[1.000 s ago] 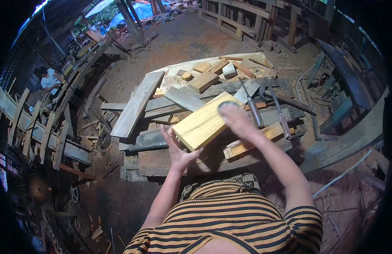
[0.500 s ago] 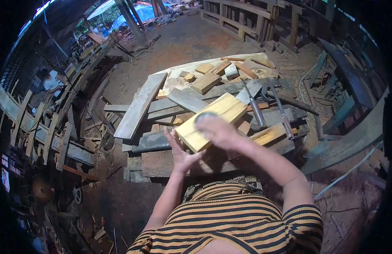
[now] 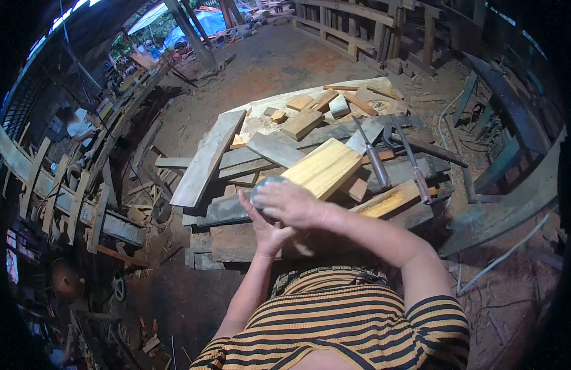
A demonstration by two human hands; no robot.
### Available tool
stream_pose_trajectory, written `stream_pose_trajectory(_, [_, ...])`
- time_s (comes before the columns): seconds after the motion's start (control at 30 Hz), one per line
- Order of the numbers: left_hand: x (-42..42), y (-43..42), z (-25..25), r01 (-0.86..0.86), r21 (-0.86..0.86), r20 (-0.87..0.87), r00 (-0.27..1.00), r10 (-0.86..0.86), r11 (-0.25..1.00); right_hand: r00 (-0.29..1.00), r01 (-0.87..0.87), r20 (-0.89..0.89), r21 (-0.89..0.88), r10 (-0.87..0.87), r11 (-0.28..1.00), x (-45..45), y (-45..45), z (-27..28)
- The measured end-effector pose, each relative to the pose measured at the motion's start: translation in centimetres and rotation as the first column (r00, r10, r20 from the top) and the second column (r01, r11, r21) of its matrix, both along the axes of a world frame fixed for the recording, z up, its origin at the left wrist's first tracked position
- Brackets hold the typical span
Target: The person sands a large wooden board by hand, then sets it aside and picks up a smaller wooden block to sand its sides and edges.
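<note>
A pale yellow wooden block point(image 3: 330, 164) lies tilted across the boards in front of me, its far end pointing up and right. My left hand point(image 3: 268, 235) grips its near end, thumb up along the left side and the other fingers mostly hidden below. Over that same near end is my right hand point(image 3: 293, 205), its fingers closed on a dark grey-green piece of sandpaper point(image 3: 265, 186) pressed to the wood's top face. Just right of the block, a chisel-like tool with a thick handle point(image 3: 376, 166) rests beside a long metal bar tool point(image 3: 413, 164).
Grey planks point(image 3: 208, 161) are stacked under and around the block. Small wood offcuts point(image 3: 302, 124) lie farther back on a pale sheet with shavings. A dark metal beam point(image 3: 504, 102) stands at the right. Another person point(image 3: 80, 125) sits far left.
My right hand has slid down and left along the block, from its middle to its near end, with the sandpaper. My left hand keeps its grip.
</note>
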State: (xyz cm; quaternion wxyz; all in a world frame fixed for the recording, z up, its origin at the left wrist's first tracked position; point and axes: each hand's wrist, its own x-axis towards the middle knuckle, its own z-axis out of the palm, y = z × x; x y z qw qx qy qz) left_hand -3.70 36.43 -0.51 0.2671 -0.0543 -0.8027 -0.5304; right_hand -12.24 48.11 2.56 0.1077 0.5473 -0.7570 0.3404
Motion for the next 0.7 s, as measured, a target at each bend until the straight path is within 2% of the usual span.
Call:
stream_pose_trajectory(0.03, [-0.1,-0.1,-0.2,-0.005,0.000,0.000,1.000,0.005,1.000,0.995,-0.009,0.097,0.094,-0.001,0.996,-1.3,1.0,1.2])
stream_pose_trajectory(0.1, [-0.9,-0.1,-0.9,0.088,0.124,-0.070,0.994,-0.080,0.988,0.976,0.169,0.125,0.091,-0.180,0.981,-5.6,3.3,-0.9])
stream_pose_trajectory(0.13, [-0.8,0.0,-1.0,0.058,0.094,-0.050,0.997,-0.053,0.994,0.947,0.300,0.105,0.041,-0.303,0.953,-8.0,4.6,-1.8])
stream_pose_trajectory(0.2, [-0.8,0.1,-1.1,0.052,0.081,-0.053,0.997,-0.048,0.995,0.805,0.567,0.128,0.116,-0.579,0.815,-11.0,7.6,-3.8])
stream_pose_trajectory(0.23, [-0.9,0.1,-1.2,0.044,0.063,-0.050,0.998,-0.041,0.997,0.802,0.573,0.126,0.116,-0.584,0.812,-11.2,8.0,-4.1])
stream_pose_trajectory(0.3, [-1.2,0.0,-1.3,0.064,0.083,-0.059,0.997,-0.059,0.995,0.733,0.606,0.213,0.227,-0.646,0.763,-11.5,8.3,-4.8])
stream_pose_trajectory(0.33, [-1.2,0.0,-1.3,0.075,0.102,-0.067,0.995,-0.068,0.992,0.824,0.524,0.122,0.209,-0.554,0.825,-9.9,7.6,-3.6])
stream_pose_trajectory(0.37, [-1.3,0.1,-1.3,0.073,0.101,-0.068,0.995,-0.067,0.992,0.893,0.381,0.199,0.148,-0.405,0.913,-7.4,6.9,-1.9])
stream_pose_trajectory(0.4, [-1.3,0.1,-1.2,0.079,0.128,-0.060,0.996,-0.072,0.989,0.945,0.275,0.187,-0.019,-0.267,0.961,-4.5,5.6,-1.6])
stream_pose_trajectory(0.43, [-1.1,0.1,-1.3,0.084,0.154,-0.050,0.996,-0.077,0.984,0.988,0.115,0.094,0.101,-0.124,0.988,-1.8,4.9,0.1])
stream_pose_trajectory(0.47, [-1.1,0.0,-1.5,0.080,0.152,-0.044,0.996,-0.074,0.985,0.998,0.059,0.000,0.209,-0.061,0.976,1.8,5.0,2.6])
stream_pose_trajectory(0.5, [-1.1,-0.1,-1.8,0.032,0.067,-0.049,0.998,-0.029,0.997,0.975,0.057,-0.202,-0.171,-0.091,0.984,3.5,4.3,1.2])
stream_pose_trajectory(0.53, [-1.2,-0.2,-1.9,-0.016,-0.019,-0.058,0.998,0.015,1.000,0.974,0.060,-0.207,-0.168,-0.095,0.984,3.6,4.5,0.8])
stream_pose_trajectory(0.57, [-1.1,-0.2,-1.7,-0.018,-0.022,-0.056,0.998,0.017,1.000,0.972,0.063,-0.213,-0.165,-0.098,0.984,3.6,5.0,0.4])
stream_pose_trajectory(0.63, [-0.9,0.1,-1.0,0.072,0.119,-0.040,0.997,-0.068,0.990,0.987,0.094,-0.126,-0.076,-0.103,0.993,0.3,7.4,-0.2])
stream_pose_trajectory(0.7, [-0.9,0.3,-1.0,0.073,0.115,-0.036,0.997,-0.069,0.991,0.945,0.325,0.056,-0.052,-0.322,0.944,-4.2,10.3,-2.1])
